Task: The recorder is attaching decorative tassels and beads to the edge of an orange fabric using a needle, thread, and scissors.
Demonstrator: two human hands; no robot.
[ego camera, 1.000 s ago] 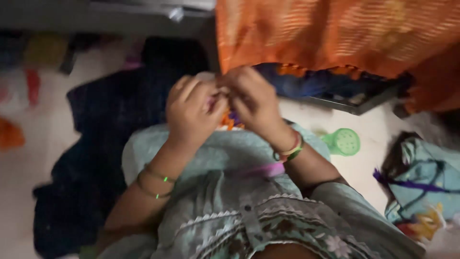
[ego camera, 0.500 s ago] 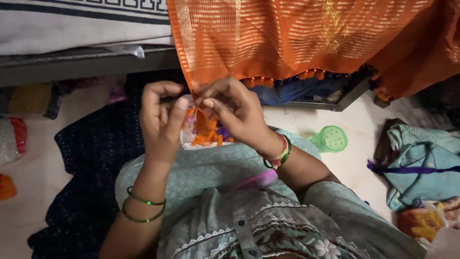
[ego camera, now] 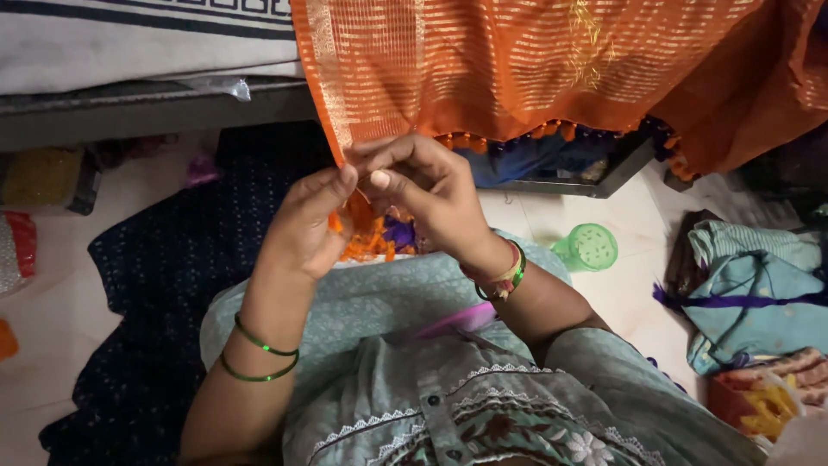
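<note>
Below the hanging edge of the orange cloth (ego camera: 535, 69), both hands meet over the person's lap. Left hand (ego camera: 306, 229) has its fingers curled shut, thumb and forefinger pinched on the cloth's bottom corner, where a gold-striped border runs down to the fingertips. Right hand (ego camera: 427, 190) is closed in the same way just beside it, its grip pinched on that same edge, thumbnail up; the two hands touch at the fingertips. Whether a thread or needle sits between the fingers cannot be told.

Just under the hands a heap of orange and purple tassels (ego camera: 375, 237) lies on the lap, resting on a pale green garment (ego camera: 379, 298). More small orange tassels hang in a row along the cloth's lower hem, to the right of the hands.

Two thin green bangles (ego camera: 259, 358) ring the left wrist, and a green and red bangle (ego camera: 504, 276) sits on the right wrist. A pink strip (ego camera: 457, 319) lies on the lap near the right forearm.

On the floor, a dark blue dotted cloth (ego camera: 164, 276) spreads out to the left, a small green plastic cup (ego camera: 591, 248) stands to the right, near the right wrist, and folded light blue clothes (ego camera: 759, 293) lie farther right, well apart from the hands
</note>
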